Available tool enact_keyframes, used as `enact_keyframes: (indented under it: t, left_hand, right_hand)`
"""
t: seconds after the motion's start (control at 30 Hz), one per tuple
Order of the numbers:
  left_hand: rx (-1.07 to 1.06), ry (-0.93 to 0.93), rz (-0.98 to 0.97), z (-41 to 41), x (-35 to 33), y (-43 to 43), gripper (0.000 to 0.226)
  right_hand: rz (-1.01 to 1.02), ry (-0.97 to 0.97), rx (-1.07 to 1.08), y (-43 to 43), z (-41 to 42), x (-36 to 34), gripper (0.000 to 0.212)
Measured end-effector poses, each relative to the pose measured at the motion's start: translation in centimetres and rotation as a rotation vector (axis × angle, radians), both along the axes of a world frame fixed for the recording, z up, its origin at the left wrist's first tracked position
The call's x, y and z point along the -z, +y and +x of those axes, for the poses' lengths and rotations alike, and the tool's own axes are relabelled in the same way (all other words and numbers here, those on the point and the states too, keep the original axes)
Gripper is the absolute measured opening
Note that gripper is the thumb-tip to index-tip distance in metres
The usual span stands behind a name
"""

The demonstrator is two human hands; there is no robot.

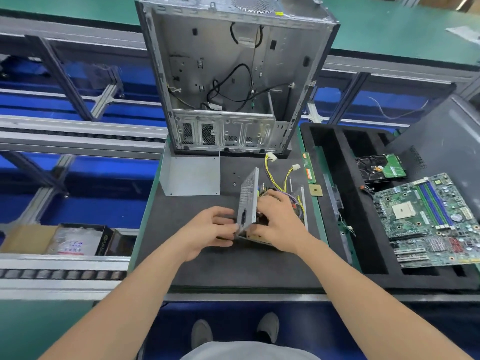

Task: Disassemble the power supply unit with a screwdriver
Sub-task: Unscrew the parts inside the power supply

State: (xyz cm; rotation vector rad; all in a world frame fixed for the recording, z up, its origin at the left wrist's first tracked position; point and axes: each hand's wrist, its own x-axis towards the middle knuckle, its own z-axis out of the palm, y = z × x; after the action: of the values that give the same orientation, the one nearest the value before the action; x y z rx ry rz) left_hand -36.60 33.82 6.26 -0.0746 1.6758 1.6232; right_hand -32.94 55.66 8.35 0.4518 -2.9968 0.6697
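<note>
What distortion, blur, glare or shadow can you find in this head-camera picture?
Head view: wide-angle bending bows the conveyor rails and skews the computer case; head view: lighting is even, with only soft shadows under the left hand and right hand holding the power supply unit; head view: the centre is sharp, the outer edges smeared, no strong glare.

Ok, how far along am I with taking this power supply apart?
Done: the power supply unit sits outside the computer case, and its grey cover lies apart on the mat. In hand: the left hand and right hand both grip the opened unit, tilted on edge. Left: separating the wires and inner parts from its shell.
</note>
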Motion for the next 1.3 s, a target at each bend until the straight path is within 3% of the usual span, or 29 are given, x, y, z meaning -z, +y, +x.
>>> enact_keyframes:
  t: [0.1,0.23,0.3,0.6,0.8,0.93,1.07,1.17,1.23,1.27,1.3]
  left_hand:
    - [0.04,-0.049,0.084,0.5,-0.1,0.8,0.052]
    - [0.057,-0.068,0.161,0.7,-0.8,2.1,0.042]
    - [0.042,-0.085,0.189,0.7,-1.1,2.5,0.048]
    - [0.067,-0.025,0.215,0.7,-2.6,2.7,0.073]
    - [0.026,0.063,0.131,0.9,-3.1,1.6,0.075]
    - [0.074,0.139,-0.066,1.5,-4.1,2.2,0.111]
    - [0.02,0.158,-0.218,1.6,-3.5,2.5,0.105]
    - [-0.018,0.108,-0.225,1.5,-2.9,2.0,0.107]
    - [-0.019,0.091,-0.211,1.6,-2.8,1.8,0.109]
    - [-0.024,0.089,-0.207,1.5,-2.8,1.8,0.109]
    - [-0.029,0.088,-0.207,1.5,-2.8,1.8,0.108]
  right_hand:
    - [-0.156,-0.007,0.016,0.8,0.4,-0.7,0.045]
    - [-0.258,-0.042,0.021,1.8,0.8,-1.1,0.033]
    - [-0.316,-0.057,0.03,2.1,1.0,-1.5,0.035]
    - [-0.384,-0.029,-0.007,2.2,1.1,-3.3,0.041]
    - [-0.42,-0.074,-0.048,0.5,0.9,-3.1,0.031]
    - [-0.327,-0.08,-0.069,-1.0,0.8,-2.6,0.039]
    - [-0.312,-0.139,-0.147,0.0,0.6,-2.1,0.036]
    - [-0.607,-0.047,0.344,2.6,0.3,-1.6,0.023]
    - [-0.47,-0.011,0.709,4.9,-0.3,-0.7,0.017]
    - [-0.348,-0.116,0.798,6.0,-0.6,-0.1,0.011]
    - [-0.208,-0.282,0.827,6.7,-0.7,0.5,0.018]
